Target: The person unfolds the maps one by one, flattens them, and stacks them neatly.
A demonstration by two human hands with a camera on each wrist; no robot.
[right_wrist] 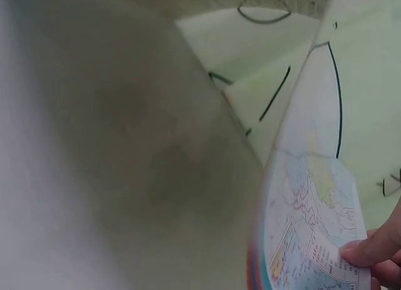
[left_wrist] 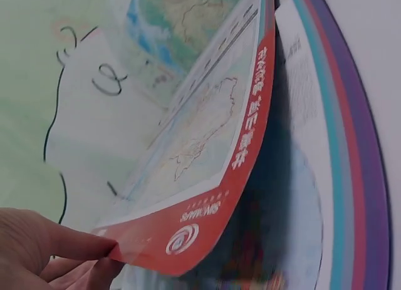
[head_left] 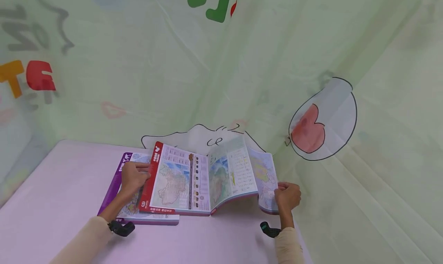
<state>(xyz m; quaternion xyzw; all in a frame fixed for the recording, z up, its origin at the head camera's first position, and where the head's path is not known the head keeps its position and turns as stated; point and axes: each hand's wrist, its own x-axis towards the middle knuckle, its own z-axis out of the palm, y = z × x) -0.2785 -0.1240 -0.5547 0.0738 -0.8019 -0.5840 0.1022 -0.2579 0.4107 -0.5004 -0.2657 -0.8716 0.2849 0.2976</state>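
Observation:
A red-bordered folding map [head_left: 173, 183] lies partly unfolded, its middle panel [head_left: 238, 167] standing up at a slant. My left hand [head_left: 133, 177] is at its red left edge; in the left wrist view, thumb and fingers pinch a corner of the red border [left_wrist: 147, 243], which is lifted. On the right, my right hand [head_left: 288, 196] pinches the outer edge of the far-right map panel [head_left: 266, 175], thumb on the printed face in the right wrist view. Under the red-bordered map lies a purple-bordered map [head_left: 112, 202], partly covered.
The maps rest on a pale pinkish table [head_left: 207, 241]. A light green printed curtain [head_left: 173, 71] hangs behind the table and down its right side, close to my right hand. Dark bands with small devices [head_left: 121, 228] sit on both wrists.

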